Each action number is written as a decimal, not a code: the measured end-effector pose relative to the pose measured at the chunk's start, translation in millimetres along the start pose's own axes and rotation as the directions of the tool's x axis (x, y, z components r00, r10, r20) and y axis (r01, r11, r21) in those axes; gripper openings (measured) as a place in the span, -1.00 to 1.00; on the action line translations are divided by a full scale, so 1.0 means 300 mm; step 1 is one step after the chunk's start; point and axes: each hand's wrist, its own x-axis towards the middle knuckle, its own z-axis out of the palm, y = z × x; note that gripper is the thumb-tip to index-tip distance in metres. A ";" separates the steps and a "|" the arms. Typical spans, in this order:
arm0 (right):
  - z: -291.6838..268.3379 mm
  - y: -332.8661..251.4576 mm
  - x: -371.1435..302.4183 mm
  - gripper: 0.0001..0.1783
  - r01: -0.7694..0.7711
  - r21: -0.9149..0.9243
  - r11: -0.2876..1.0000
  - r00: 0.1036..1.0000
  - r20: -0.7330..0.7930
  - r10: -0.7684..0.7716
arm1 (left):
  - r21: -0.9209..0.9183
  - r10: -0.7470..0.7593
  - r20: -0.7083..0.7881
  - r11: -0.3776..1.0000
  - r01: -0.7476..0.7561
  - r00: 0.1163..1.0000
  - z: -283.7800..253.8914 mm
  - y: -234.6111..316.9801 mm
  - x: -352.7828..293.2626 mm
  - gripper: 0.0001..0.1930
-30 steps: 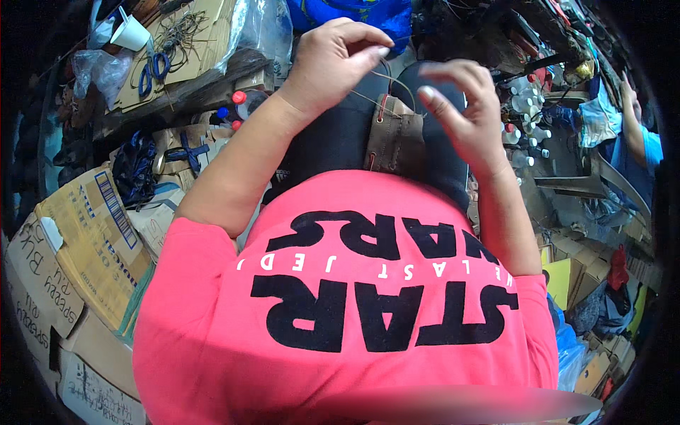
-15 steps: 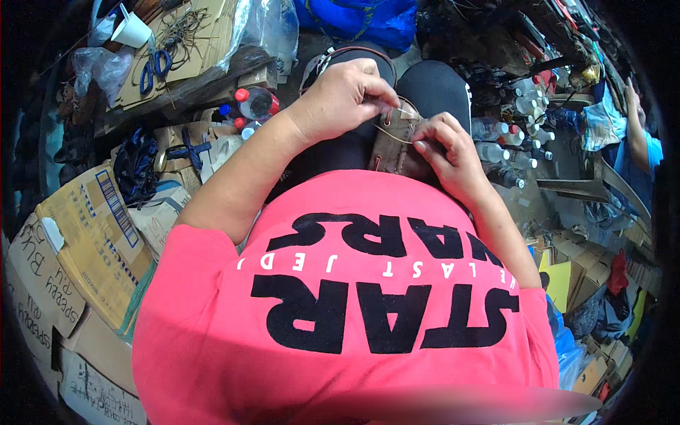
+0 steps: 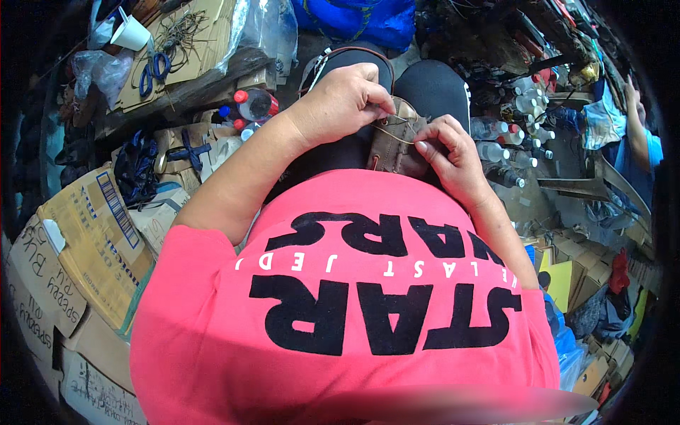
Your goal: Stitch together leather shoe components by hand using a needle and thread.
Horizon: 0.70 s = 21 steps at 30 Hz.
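On my lap, between my knees, lies a brown leather shoe point(image 3: 386, 150) with stitched edges and eyelets; its far part is partly hidden by my hands. A thin tan lace point(image 3: 397, 137) loops across it. My left hand point(image 3: 343, 99) is closed in a pinch at the shoe's far left side, where the lace runs up to the fingertips. At the right side, my right hand point(image 3: 448, 150) pinches the lace between thumb and forefinger. A dark reddish cord or strap point(image 3: 363, 49) arcs over my left knee.
Scissors with blue handles point(image 3: 154, 74) and a white cup point(image 3: 130, 32) lie on cardboard at the far left. Plastic bottles stand on both sides, some point(image 3: 490, 151) near my right hand. Cardboard boxes point(image 3: 92, 234) fill the left. Another person's arm point(image 3: 637, 131) shows at the far right.
The shoe has tilted slightly and shows more of its brown leather near my shirt. My left hand has shifted a little left; my right hand stays almost in place.
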 end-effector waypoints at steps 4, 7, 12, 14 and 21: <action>0.007 0.008 0.003 -0.92 0.027 0.013 1.000 1.000 0.000 -0.027 | 0.170 0.201 0.003 0.965 -0.198 0.980 -0.002 0.054 0.035 -0.89; 0.013 0.011 0.005 -0.92 0.042 0.007 0.999 0.999 0.003 -0.042 | 0.266 0.308 0.082 0.910 -0.319 0.948 0.018 0.069 0.077 -0.91; 0.011 0.005 0.005 -0.90 0.044 -0.031 0.999 0.999 0.025 -0.044 | 0.084 0.148 0.377 0.978 -0.193 0.914 -0.004 0.062 0.159 -0.95; -0.001 0.001 -0.006 -0.84 -0.023 0.066 0.998 0.998 0.054 0.020 | 0.037 0.100 0.416 0.991 -0.127 0.904 -0.005 0.015 0.175 -0.91; -0.057 0.068 -0.052 -0.75 -0.095 0.389 0.917 0.942 -0.262 0.208 | 0.234 0.246 0.366 0.909 -0.344 0.898 0.005 0.156 0.118 -0.81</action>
